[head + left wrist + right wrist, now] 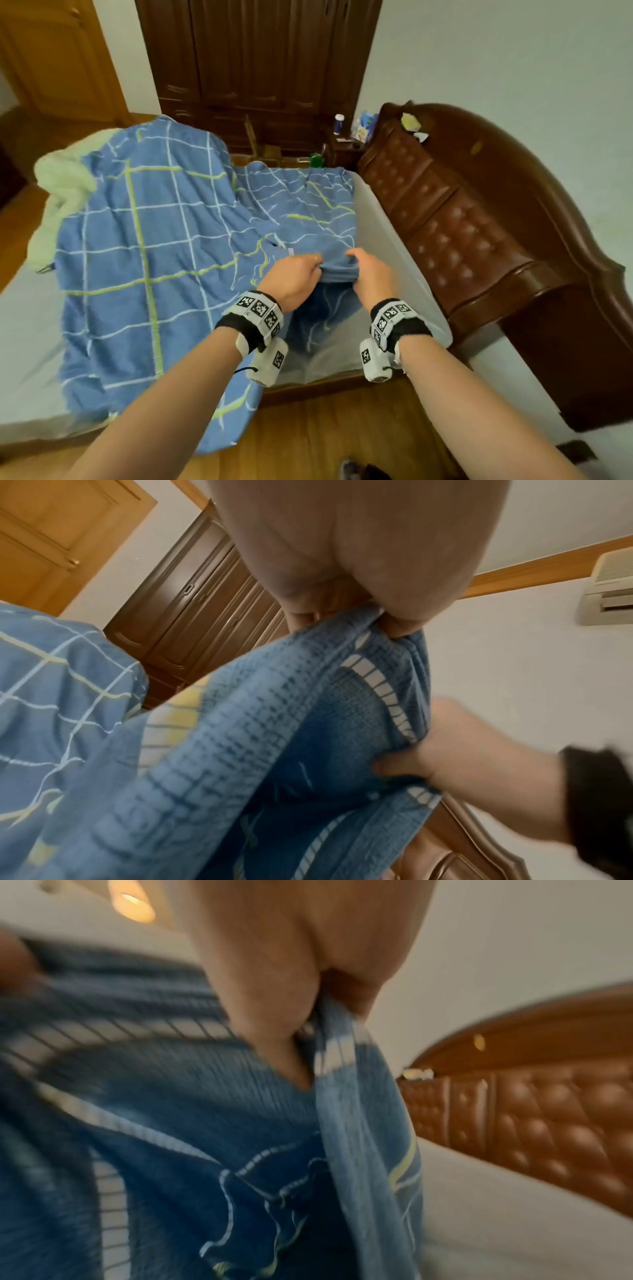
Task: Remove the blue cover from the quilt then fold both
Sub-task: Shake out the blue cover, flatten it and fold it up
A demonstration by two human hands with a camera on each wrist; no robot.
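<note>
The blue cover (154, 240), checked with white and yellow-green lines, lies rumpled across the bed and hangs over its near edge. The pale quilt (63, 185) bulges out of the cover at the far left. My left hand (294, 277) and right hand (370, 274) sit close together and each grips a bunched fold of the cover's edge, lifted a little off the mattress. In the left wrist view my left hand (349, 593) pinches the blue cover (240, 750), with my right hand (455, 753) below. The right wrist view is blurred; my right hand (294, 988) grips the cover (346, 1123).
The bare grey mattress (387, 233) shows at the right of the cover. A brown padded headboard (479, 222) stands on the right. A dark wardrobe (260, 68) and a small stand with bottles (346, 137) are behind the bed. Wooden floor (325, 428) lies beneath me.
</note>
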